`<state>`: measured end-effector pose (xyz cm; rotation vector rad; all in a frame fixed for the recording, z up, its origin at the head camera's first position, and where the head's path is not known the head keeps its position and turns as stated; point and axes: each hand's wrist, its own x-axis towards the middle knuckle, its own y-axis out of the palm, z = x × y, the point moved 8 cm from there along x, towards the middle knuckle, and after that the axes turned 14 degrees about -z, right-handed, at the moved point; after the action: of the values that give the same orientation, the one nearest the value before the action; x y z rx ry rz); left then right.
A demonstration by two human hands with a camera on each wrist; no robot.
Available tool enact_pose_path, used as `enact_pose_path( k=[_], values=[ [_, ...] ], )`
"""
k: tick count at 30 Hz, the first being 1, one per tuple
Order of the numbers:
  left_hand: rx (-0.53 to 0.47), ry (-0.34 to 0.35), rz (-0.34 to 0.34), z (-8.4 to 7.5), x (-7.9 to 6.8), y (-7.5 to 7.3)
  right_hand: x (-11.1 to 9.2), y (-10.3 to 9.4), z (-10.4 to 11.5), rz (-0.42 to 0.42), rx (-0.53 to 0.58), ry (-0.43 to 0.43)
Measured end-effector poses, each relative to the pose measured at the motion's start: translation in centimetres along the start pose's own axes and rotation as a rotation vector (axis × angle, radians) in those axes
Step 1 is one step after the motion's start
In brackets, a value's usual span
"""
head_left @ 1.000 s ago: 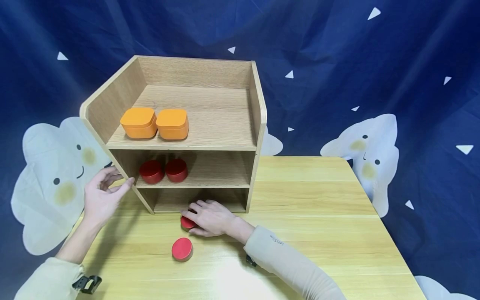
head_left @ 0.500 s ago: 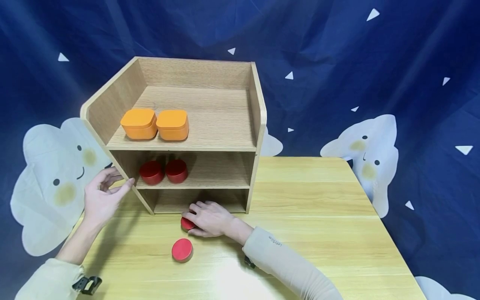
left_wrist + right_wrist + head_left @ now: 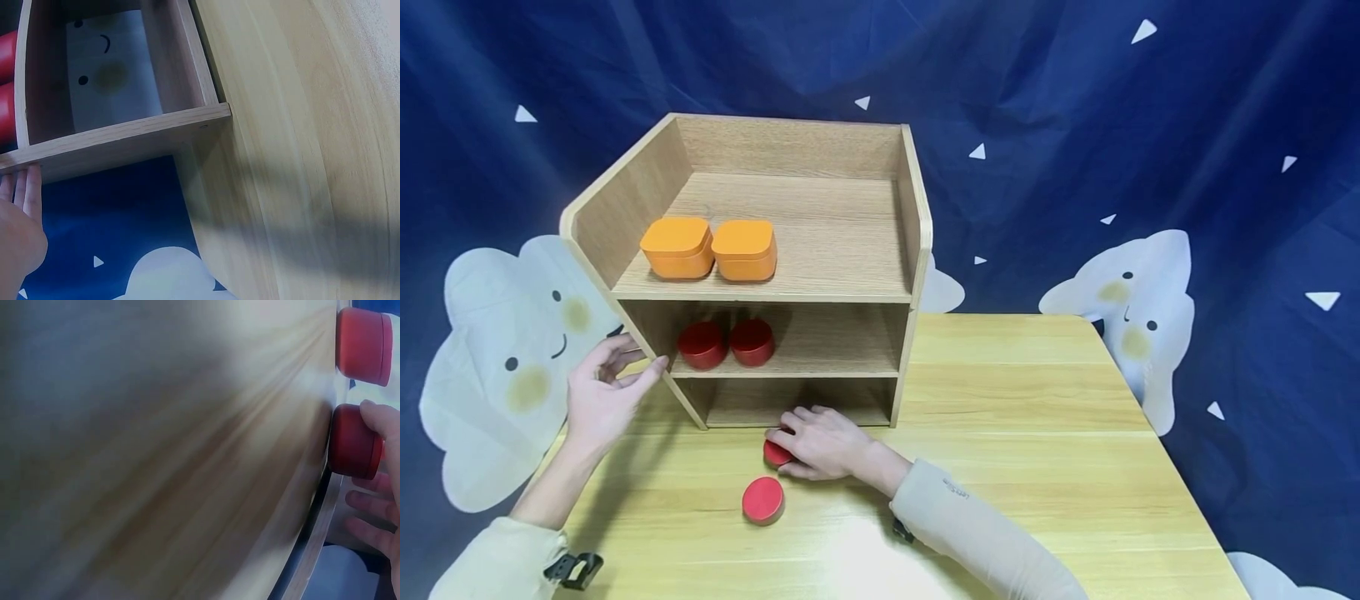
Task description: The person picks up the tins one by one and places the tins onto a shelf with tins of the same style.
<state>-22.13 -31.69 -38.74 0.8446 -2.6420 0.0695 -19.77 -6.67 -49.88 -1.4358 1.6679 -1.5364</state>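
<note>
My right hand (image 3: 826, 443) pinches a round red tin (image 3: 777, 452) on the table, just in front of the wooden shelf's lowest compartment. In the right wrist view the thumb lies on one side of that tin (image 3: 352, 442), with a finger against the other. Nearer to me, a second round red tin (image 3: 763, 501) stands upright. My left hand (image 3: 602, 392) holds the left side panel of the wooden shelf (image 3: 760, 296), thumb at its front edge and fingers on the outer face. The left wrist view shows fingertips (image 3: 32, 178) against that panel.
Two orange rounded boxes (image 3: 744, 250) sit at the left of the top tier. Two more red tins (image 3: 752, 342) stand at the left of the middle tier. The wooden table (image 3: 1022, 433) extends right of the shelf, with a dark blue curtain (image 3: 1037, 100) behind.
My right hand has shifted very slightly toward me with the red tin still in its grip. The left hand stays on the shelf panel.
</note>
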Motion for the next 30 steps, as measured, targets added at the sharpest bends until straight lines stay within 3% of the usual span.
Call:
enact_pose_path(
  k=[13,30],
  values=[
    [-0.014,-0.019,-0.004,0.0,0.1,0.0,-1.3,-1.6,0.1,-0.062,-0.006,0.004],
    [0.018,0.004,0.002,-0.1,0.0,0.0,-2.4,-3.4,0.0,-0.074,-0.015,-0.019]
  ],
)
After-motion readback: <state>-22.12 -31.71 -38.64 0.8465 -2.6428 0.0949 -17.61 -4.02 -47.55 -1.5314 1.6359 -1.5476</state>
